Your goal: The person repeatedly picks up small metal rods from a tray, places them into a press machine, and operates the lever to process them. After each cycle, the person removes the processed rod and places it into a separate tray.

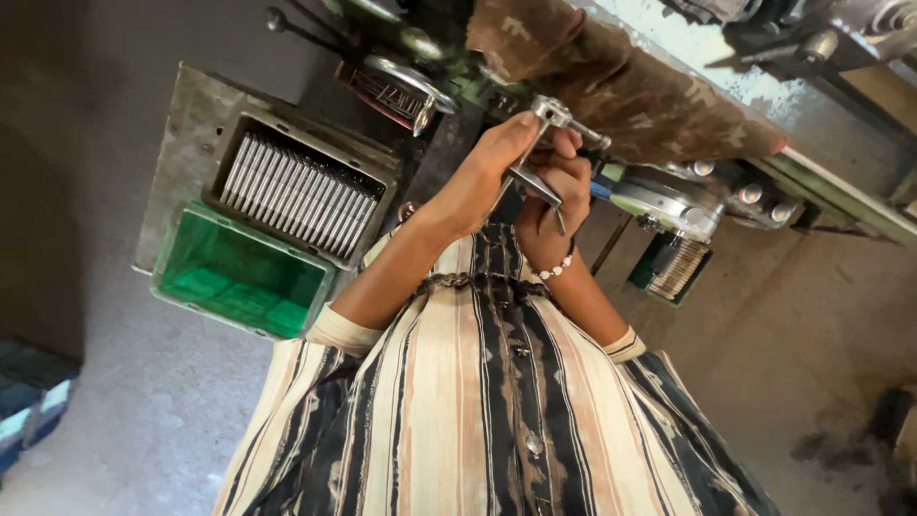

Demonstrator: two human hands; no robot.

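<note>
While both hands' fingers [535, 162] grip a metal tool [546, 143], machine edges [669, 205] crowd close.

One head-worn camera looks steeply down the wearer's striped shirt [478, 401], close above both hands at the machine [669, 196]. The frame is tilted; the floor [143, 411] lies far below at left.

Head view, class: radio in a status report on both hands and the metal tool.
Left hand and right hand both closed on the metal tool. Tool raised at the machine. Green bin and tray of metal rods off to the left, clear.
</note>
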